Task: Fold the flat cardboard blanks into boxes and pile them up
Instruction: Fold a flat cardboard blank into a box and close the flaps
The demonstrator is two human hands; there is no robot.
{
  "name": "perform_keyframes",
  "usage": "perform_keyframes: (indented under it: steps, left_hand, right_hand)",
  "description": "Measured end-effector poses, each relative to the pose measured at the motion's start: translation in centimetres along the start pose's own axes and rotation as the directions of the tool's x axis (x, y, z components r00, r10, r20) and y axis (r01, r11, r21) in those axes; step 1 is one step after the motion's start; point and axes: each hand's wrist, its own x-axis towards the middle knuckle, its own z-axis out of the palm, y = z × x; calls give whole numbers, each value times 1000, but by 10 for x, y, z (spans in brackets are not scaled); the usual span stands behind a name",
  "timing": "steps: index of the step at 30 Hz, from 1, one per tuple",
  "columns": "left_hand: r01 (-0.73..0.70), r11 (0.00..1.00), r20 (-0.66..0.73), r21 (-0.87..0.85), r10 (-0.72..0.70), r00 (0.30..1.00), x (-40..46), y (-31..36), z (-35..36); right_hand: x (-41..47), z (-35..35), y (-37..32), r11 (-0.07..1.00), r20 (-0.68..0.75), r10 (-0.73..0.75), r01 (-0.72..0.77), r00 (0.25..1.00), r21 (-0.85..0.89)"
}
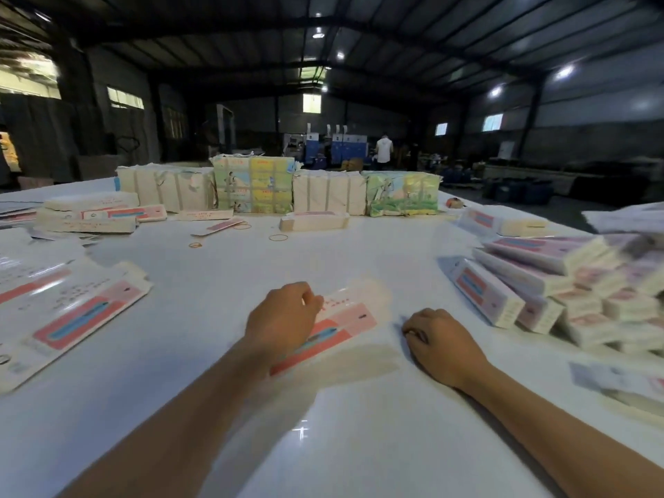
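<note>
- Lying flat on the white bench, the cardboard blank reaches from under the left hand toward 2 o'clock.
- The left hand's curled fingers pinch its edge.
- The right hand, at 3 o'clock from the blank, is clenched, holding nothing.
- Folded boxes are piled at 2 o'clock.

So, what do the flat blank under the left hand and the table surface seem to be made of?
The flat blank looks like thin printed cardboard: it lies flat, with pink and red print and a pale, matte flap. The table has a smooth, glossy white surface, perhaps laminate or coated board; it reflects the ceiling lights. The left hand rests on the blank.
</note>
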Motion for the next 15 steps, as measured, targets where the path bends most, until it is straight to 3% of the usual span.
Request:
perform_keyframes:
  steps: [4,10,12,13,15]
  left_hand:
    - [-90,988,56,123,83,995,-8,11,40]
    - [-168,983,11,78,167,986,-18,-1,37]
    - [-191,979,5,71,191,982,-21,2,35]
    - [-200,978,-7,63,201,980,-22,4,35]
    - [-216,975,-35,41,218,975,-22,7,32]
  right_hand:
    - [2,0,4,999,65,49,-48,997,-14]
    - [3,3,5,999,55,37,-38,998,19]
    - [2,-1,3,966,45,109,-116,993,233]
    - [1,-4,1,892,56,161,-169,985,420]
    - [-1,-10,-4,584,144,208,-241,968,775]
